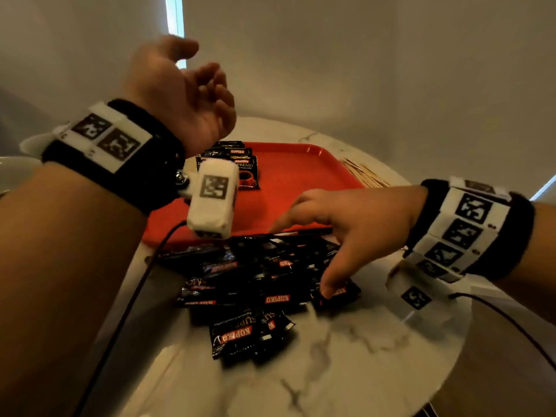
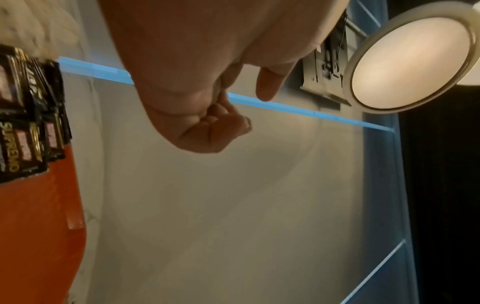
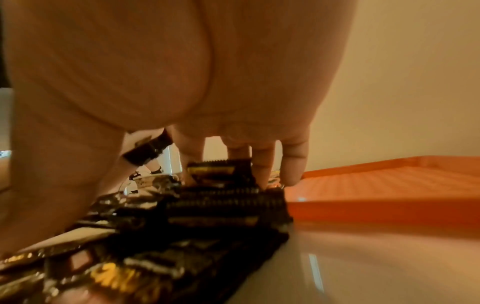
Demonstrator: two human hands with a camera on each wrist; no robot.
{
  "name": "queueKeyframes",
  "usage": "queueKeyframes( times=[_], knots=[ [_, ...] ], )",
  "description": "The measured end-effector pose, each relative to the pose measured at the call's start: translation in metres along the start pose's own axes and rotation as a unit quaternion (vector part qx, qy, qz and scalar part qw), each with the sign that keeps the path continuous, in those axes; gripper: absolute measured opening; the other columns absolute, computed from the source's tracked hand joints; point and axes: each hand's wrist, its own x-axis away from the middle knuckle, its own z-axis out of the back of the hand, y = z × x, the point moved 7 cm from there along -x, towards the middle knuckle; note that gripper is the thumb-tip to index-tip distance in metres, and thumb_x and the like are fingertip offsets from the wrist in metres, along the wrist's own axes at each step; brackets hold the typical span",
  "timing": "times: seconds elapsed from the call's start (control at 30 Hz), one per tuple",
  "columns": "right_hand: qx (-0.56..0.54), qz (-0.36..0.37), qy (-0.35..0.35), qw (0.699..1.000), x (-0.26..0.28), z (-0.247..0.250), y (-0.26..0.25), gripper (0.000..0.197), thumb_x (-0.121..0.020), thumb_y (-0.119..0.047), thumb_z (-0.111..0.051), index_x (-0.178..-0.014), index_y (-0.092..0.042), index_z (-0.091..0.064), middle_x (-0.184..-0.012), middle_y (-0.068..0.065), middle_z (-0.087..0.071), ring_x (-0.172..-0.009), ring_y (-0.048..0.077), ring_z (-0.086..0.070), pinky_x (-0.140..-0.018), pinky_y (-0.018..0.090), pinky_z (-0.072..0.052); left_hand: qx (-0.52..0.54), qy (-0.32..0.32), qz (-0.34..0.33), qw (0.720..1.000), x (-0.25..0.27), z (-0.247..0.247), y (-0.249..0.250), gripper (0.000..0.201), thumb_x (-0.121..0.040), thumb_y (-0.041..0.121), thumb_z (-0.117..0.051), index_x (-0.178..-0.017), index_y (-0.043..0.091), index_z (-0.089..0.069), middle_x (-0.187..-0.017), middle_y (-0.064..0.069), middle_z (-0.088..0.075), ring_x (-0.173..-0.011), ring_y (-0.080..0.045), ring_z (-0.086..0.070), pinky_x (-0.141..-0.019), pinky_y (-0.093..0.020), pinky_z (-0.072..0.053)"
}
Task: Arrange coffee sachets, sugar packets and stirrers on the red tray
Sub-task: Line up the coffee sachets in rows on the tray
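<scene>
Above the red tray (image 1: pixel 301 176), the left hand (image 1: pixel 183 94) is hanging loosely curled, holding nothing. Rightward, the right hand (image 1: pixel 346 230) is spreading straight fingers (image 3: pixel 262 168) onto the coffee sachets (image 1: pixel 258 284) piled on the table (image 1: pixel 361 356). Light, slick foil: probably best pinching an edge.

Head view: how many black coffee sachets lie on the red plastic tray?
At least 4 black coffee sachets, overlapping in one cluster at the red plastic tray's far left corner, below the raised left hand; the white wrist camera may hide more.
</scene>
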Motion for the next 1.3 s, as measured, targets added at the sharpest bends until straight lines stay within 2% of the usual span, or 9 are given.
queueKeyframes(
  times=[0.2, 0.37, 0.6, 0.7, 0.83, 0.97, 1.1, 1.2, 1.3],
  knots=[
    [0.014, 0.013, 0.046, 0.999, -0.011, -0.011, -0.002, 0.061, -0.078, -0.039, -0.082, -0.135, -0.038, -0.060, -0.118, -0.008, -0.051, -0.108, 0.008, -0.054, -0.096, 0.032, -0.050, 0.025, 0.015, 0.018, 0.999, -0.003, 0.003, -0.021, 0.027, -0.094, 0.035, -0.046, -0.081, 0.014, -0.054, -0.068, 0.001, -0.053, -0.051, -0.013, -0.049, -0.049, -0.022, -0.037],
    [-0.002, 0.011, 0.075, 0.997, -0.007, -0.005, 0.006, 0.050, -0.083, -0.024, -0.071, -0.130, -0.040, -0.063, -0.113, -0.013, -0.056, -0.102, 0.004, -0.057, -0.090, 0.030, -0.052, -0.017, 0.051, 0.051, 0.997, 0.000, 0.037, -0.038, 0.029, -0.095, 0.039, -0.045, -0.085, 0.013, -0.054, -0.071, -0.001, -0.053, -0.055, -0.013, -0.049, -0.049, -0.023, -0.039],
    [-0.019, 0.014, 0.145, 0.989, 0.005, 0.012, 0.009, 0.044, -0.085, -0.012, -0.063, -0.122, -0.034, -0.071, -0.099, -0.020, -0.069, -0.090, -0.001, -0.064, -0.078, 0.028, -0.056, -0.033, 0.035, 0.057, 0.997, 0.008, 0.026, -0.039, 0.032, -0.096, 0.042, -0.043, -0.095, 0.013, -0.056, -0.074, -0.002, -0.055, -0.058, -0.013, -0.050, -0.051, -0.024, -0.039],
    [-0.024, 0.010, 0.140, 0.990, 0.007, 0.011, 0.012, 0.042, -0.087, -0.011, -0.063, -0.121, -0.033, -0.072, -0.097, -0.018, -0.071, -0.087, -0.001, -0.065, -0.075, 0.027, -0.056, -0.027, 0.038, 0.057, 0.997, 0.009, 0.026, -0.039, 0.033, -0.097, 0.043, -0.042, -0.095, 0.013, -0.056, -0.075, -0.002, -0.056, -0.058, -0.013, -0.051, -0.051, -0.024, -0.040],
    [-0.011, 0.006, 0.125, 0.992, 0.003, 0.005, 0.013, 0.046, -0.085, -0.016, -0.068, -0.125, -0.038, -0.068, -0.104, -0.020, -0.068, -0.095, -0.001, -0.064, -0.082, 0.032, -0.057, -0.031, 0.040, 0.060, 0.997, 0.012, 0.026, -0.040, 0.034, -0.097, 0.043, -0.042, -0.095, 0.013, -0.058, -0.076, -0.002, -0.056, -0.058, -0.012, -0.051, -0.050, -0.024, -0.040],
    [0.001, 0.035, 0.115, 0.993, -0.004, -0.002, 0.005, 0.052, -0.079, -0.043, -0.079, -0.129, -0.042, -0.064, -0.111, -0.016, -0.065, -0.103, 0.004, -0.061, -0.089, 0.035, -0.054, -0.034, 0.044, 0.063, 0.996, 0.013, 0.025, -0.041, 0.035, -0.097, 0.044, -0.042, -0.097, 0.013, -0.058, -0.078, -0.002, -0.056, -0.058, -0.012, -0.051, -0.050, -0.024, -0.040],
    [0.006, 0.072, 0.145, 0.987, -0.005, 0.002, -0.003, 0.038, -0.085, -0.030, -0.072, -0.123, -0.034, -0.070, -0.109, -0.011, -0.068, -0.102, 0.004, -0.062, -0.087, 0.035, -0.054, -0.032, 0.045, 0.067, 0.996, 0.013, 0.025, -0.042, 0.035, -0.097, 0.044, -0.043, -0.097, 0.013, -0.058, -0.078, -0.002, -0.057, -0.059, -0.012, -0.052, -0.049, -0.024, -0.040],
    [-0.001, 0.075, 0.162, 0.984, -0.002, 0.008, -0.005, 0.034, -0.084, -0.031, -0.059, -0.113, -0.027, -0.076, -0.103, -0.012, -0.070, -0.097, 0.004, -0.065, -0.081, 0.035, -0.057, -0.031, 0.043, 0.071, 0.996, 0.014, 0.025, -0.041, 0.035, -0.096, 0.044, -0.043, -0.095, 0.013, -0.058, -0.079, -0.002, -0.057, -0.058, -0.013, -0.052, -0.050, -0.023, -0.040],
    [-0.024, 0.060, 0.151, 0.987, 0.001, 0.014, -0.002, 0.029, -0.084, -0.025, -0.062, -0.108, -0.030, -0.077, -0.099, -0.015, -0.071, -0.090, 0.006, -0.068, -0.075, 0.036, -0.058, -0.029, 0.049, 0.072, 0.996, 0.014, 0.027, -0.041, 0.035, -0.096, 0.044, -0.043, -0.095, 0.013, -0.059, -0.078, -0.002, -0.057, -0.058, -0.013, -0.052, -0.050, -0.024, -0.039]
  ],
)
